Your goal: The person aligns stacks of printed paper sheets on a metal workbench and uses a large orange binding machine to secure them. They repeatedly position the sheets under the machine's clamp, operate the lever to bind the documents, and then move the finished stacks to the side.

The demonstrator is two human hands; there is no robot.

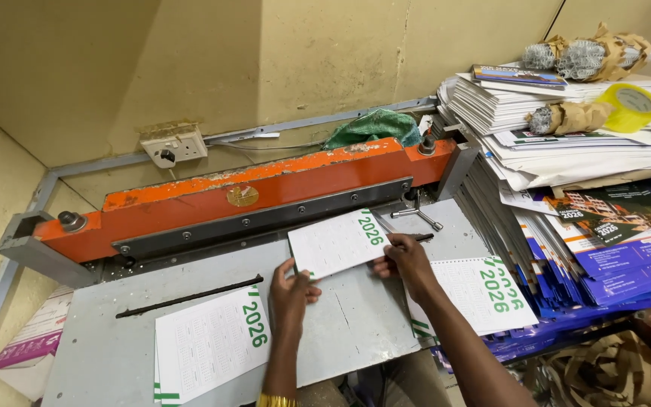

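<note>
Calendar sheet lies on the cutter bed, near the orange blade bar. Your left hand and right hand pinch its opposite edges. Light, thin, bends easily; likely best gripped by the edges.

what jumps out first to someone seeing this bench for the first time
The long orange cutter bar running across the grey metal table catches the eye first. Just in front of it, the left hand and right hand hold a white calendar sheet by its lower corners. To the right, a leaning heap of printed sheets and blue booklets is topped by a roll of yellow tape.
</note>
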